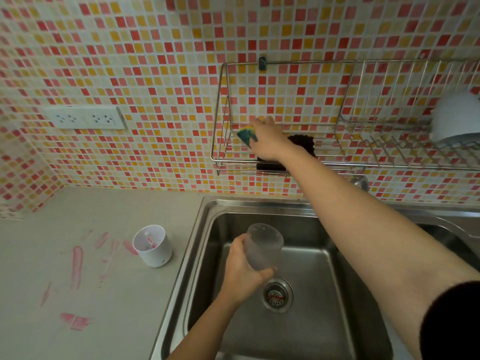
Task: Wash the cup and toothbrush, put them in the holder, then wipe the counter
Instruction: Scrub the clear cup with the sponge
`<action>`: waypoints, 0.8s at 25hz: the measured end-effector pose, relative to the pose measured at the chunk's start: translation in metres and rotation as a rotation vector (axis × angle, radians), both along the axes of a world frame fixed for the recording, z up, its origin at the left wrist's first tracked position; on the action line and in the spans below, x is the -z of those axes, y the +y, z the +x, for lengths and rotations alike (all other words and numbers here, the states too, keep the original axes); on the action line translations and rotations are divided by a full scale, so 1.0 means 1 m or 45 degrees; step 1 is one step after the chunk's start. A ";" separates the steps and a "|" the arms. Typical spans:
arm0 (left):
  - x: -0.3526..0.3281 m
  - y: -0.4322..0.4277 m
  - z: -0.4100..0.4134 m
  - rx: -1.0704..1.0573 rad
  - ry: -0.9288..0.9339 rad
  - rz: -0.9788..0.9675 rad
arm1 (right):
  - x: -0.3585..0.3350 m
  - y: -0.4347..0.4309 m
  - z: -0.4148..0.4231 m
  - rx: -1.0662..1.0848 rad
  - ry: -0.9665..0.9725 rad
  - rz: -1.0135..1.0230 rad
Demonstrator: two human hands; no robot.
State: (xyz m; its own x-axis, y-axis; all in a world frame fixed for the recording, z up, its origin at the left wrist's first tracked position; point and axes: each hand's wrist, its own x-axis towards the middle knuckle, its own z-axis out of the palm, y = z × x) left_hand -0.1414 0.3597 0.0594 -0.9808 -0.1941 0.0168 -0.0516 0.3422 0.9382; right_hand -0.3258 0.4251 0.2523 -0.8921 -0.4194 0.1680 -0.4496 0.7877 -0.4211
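A frosted cup is held over the basin of the sink, just above the drain, its lower end gripped by the curled fingers of the left hand. The right hand is stretched up to the wire rack fixed to the tiled wall above the sink, where a yellow-and-teal sponge is clutched in its fingers. A white holder is seen standing upright on the surface just left of the sink, with what looks like the pink toothbrush inside. Pink smears are spread across the surface further left of the sink.
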 end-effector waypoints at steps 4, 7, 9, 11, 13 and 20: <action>0.008 -0.019 -0.001 -0.054 -0.015 0.001 | 0.009 -0.024 -0.025 -0.036 -0.223 0.414; 0.014 -0.026 -0.002 -0.076 -0.049 -0.001 | -0.005 -0.033 -0.030 -0.080 -0.508 0.504; 0.015 -0.028 -0.002 -0.075 -0.061 0.003 | -0.016 -0.039 -0.036 -0.062 -0.722 0.420; 0.016 -0.027 -0.002 -0.071 -0.067 0.009 | -0.017 -0.043 -0.039 -0.057 -0.642 0.532; 0.016 -0.026 -0.002 -0.060 -0.064 0.011 | -0.010 -0.045 -0.038 -0.073 -0.376 0.680; 0.016 -0.012 -0.011 -0.018 -0.065 0.044 | -0.022 0.004 0.001 -0.161 -0.183 -0.171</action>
State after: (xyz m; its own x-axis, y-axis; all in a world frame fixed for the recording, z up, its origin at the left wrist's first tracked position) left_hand -0.1523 0.3474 0.0433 -0.9775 -0.2072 -0.0398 -0.1039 0.3086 0.9455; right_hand -0.3243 0.4287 0.2743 -0.8525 -0.5121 0.1046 -0.4691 0.6613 -0.5853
